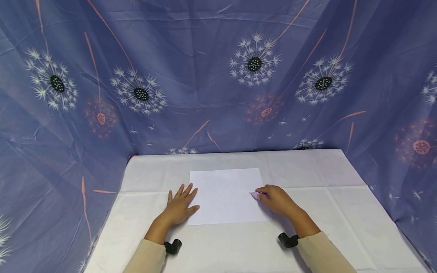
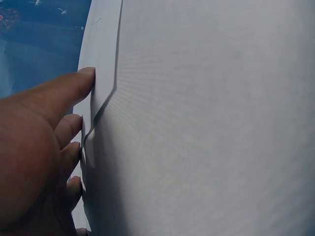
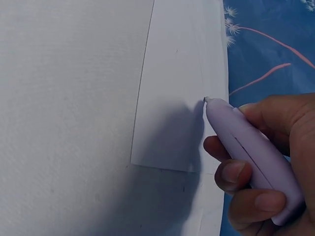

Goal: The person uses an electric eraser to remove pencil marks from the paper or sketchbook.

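A blank-looking white sheet of paper (image 1: pixel 225 197) lies on the white-covered table. My left hand (image 1: pixel 180 209) rests with spread fingers at its left edge, thumb and fingertips on the paper; the left wrist view shows the thumb (image 2: pixel 74 86) by the sheet's corner. Over the sheet's right side, my right hand (image 1: pixel 278 200) grips a chunky lavender pen-shaped tool (image 3: pixel 253 155) with a thin slot along its body. Its small tip points left and meets the paper in the right wrist view, where a faint line runs up from it. I cannot tell the tool's exact kind.
A creased white cloth (image 1: pixel 146 174) covers the table. Behind and beside it hangs a blue curtain (image 1: pixel 198 83) printed with dandelions. Both wrists wear black straps with small cameras, the left one (image 1: pixel 173 246) and the right one (image 1: pixel 288 240) close over the cloth.
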Available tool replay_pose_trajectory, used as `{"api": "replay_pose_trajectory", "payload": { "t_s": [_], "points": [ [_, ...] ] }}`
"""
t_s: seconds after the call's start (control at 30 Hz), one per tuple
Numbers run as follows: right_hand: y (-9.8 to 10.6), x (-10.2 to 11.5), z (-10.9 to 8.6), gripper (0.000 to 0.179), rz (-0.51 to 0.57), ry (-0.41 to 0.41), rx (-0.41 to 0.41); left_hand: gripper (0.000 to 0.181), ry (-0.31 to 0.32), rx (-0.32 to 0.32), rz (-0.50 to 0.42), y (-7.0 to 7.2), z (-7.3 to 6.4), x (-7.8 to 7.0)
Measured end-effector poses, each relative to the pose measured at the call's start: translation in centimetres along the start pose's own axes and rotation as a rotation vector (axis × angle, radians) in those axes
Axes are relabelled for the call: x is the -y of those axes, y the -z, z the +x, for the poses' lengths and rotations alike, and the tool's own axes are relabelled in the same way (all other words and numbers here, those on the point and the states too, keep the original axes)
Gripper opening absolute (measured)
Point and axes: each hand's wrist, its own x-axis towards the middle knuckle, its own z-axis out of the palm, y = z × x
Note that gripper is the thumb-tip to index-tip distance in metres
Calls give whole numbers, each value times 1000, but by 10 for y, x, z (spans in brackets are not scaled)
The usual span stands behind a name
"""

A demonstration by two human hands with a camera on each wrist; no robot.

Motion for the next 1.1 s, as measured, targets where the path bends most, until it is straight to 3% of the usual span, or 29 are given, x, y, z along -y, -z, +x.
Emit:
{"api": "replay_pose_trajectory", "payload": {
  "t_s": [0.27,1.1],
  "points": [
    [1,0,1,27,-19,-48,-25,68,-3,-5,-3,1,-1,-1],
    [3,-2,-1,25,-11,-16,-4,69,6,3,0,1,-1,-1]
  ]
}}
